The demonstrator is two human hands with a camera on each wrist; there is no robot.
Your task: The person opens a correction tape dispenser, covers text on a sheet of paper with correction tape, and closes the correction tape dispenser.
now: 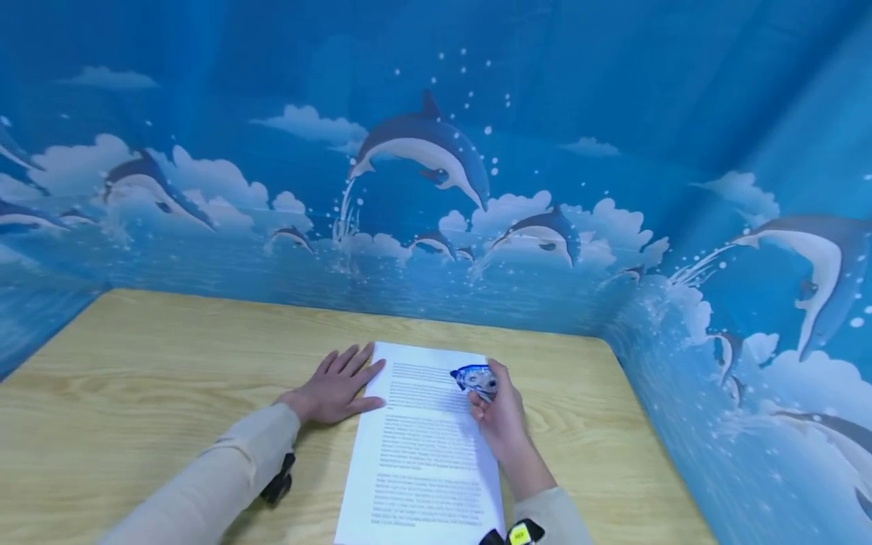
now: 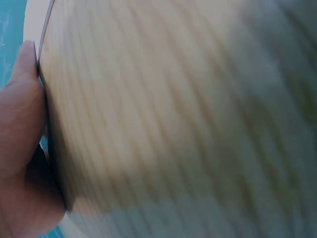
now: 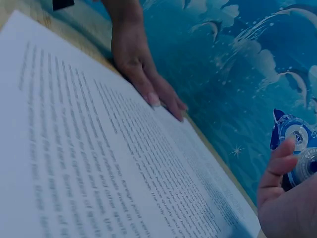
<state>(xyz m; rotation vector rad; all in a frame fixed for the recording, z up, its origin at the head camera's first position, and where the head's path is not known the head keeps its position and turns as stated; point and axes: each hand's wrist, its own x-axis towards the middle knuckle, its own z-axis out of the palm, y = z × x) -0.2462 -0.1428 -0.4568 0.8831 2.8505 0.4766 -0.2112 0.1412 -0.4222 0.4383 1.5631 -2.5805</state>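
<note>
A printed sheet of paper (image 1: 425,473) lies on the wooden table, covered in several paragraphs of text. My left hand (image 1: 338,387) rests flat at its upper left edge, fingers spread, with the thumb and fingertips on the margin. Over the upper right part of the page, my right hand (image 1: 506,424) grips a blue and clear correction tape (image 1: 474,380). Its round reels show beside the curled fingers in the right wrist view, where the correction tape (image 3: 298,140) is held above the paper. Only part of the left hand (image 2: 22,129) appears in the left wrist view.
The wooden tabletop (image 1: 170,363) extends to both sides of the paper. A blue curtain (image 1: 272,174) printed with dolphins and clouds stands behind the table and along its sides. Black straps sit on both wrists, the right one with a yellow label (image 1: 520,535).
</note>
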